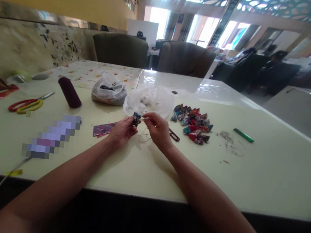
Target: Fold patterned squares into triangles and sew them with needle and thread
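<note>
My left hand (124, 131) pinches a small dark patterned fabric piece (136, 119) upright between thumb and fingers, above the middle of the table. Close beside it on the right, my right hand (156, 128) is closed in a pinch; whatever sits between its fingertips is too small to make out. A thin thread (143, 137) hangs in a loop below the two hands. Purple patterned fabric strips (102, 129) lie partly behind my left hand. Just right of my right hand lie brown-handled thread snips (174, 134). Farther right is a cluster of small stuffed fabric pieces (192, 120).
Behind my hands stand a white plastic bag with white stuffing (148, 100) and a bag with dark contents (109, 95). Leftward lie a maroon cylinder (70, 92), red-and-yellow scissors (30, 105) and a blurred-out device (53, 136) on a cable. At right: a green stick-like object (243, 135), thread scraps (228, 139).
</note>
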### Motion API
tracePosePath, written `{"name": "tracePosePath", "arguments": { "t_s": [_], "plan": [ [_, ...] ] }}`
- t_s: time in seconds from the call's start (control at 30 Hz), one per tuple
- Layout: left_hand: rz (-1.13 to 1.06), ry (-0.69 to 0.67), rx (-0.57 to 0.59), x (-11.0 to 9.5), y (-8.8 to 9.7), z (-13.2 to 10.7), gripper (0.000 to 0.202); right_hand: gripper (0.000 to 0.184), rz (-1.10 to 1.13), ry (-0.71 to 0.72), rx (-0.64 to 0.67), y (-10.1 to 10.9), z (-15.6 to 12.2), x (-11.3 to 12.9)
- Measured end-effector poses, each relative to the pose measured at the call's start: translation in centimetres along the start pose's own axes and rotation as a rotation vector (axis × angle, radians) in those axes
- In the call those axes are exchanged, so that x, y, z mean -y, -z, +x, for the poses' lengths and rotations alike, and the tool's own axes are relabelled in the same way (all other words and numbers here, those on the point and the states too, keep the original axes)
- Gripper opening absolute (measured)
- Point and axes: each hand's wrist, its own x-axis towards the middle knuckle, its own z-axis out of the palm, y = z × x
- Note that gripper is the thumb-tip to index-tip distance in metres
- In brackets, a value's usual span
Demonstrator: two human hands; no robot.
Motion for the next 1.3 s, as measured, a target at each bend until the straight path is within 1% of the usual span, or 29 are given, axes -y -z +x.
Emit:
{"name": "tracePosePath", "arguments": {
  "t_s": [0.1,0.2,0.37,0.5,0.77,1.03,1.2,1.3],
  "plan": [
    [-0.013,0.004,0.003,0.1,0.0,0.0,0.007,0.013,-0.079,0.053,0.019,0.0,0.0,0.2],
    [-0.005,0.001,0.005,0.1,-0.1,-0.1,0.008,0.016,-0.133,0.064,0.031,0.0,0.0,0.1],
    [0.021,-0.015,0.006,0.1,-0.3,-0.3,0.007,0.017,-0.162,0.082,0.034,0.1,0.1,0.0],
    [0.046,-0.026,0.011,0.2,-0.4,-0.3,0.008,0.017,-0.157,0.062,0.053,0.1,0.1,0.0],
    [0.066,-0.034,0.031,0.4,-0.4,-0.4,0.007,0.015,-0.130,0.075,0.076,0.1,0.1,-0.2],
    [0.028,-0.005,0.036,0.3,-0.2,-0.2,0.009,0.016,-0.165,0.126,0.036,0.2,0.1,-0.1],
    [0.004,0.008,0.054,0.3,-0.1,-0.2,0.012,0.017,-0.135,0.161,0.058,0.1,0.1,-0.6],
    [0.003,0.010,0.054,0.3,-0.1,-0.3,0.012,0.017,-0.127,0.155,0.064,0.1,0.1,-0.9]
  ]
}}
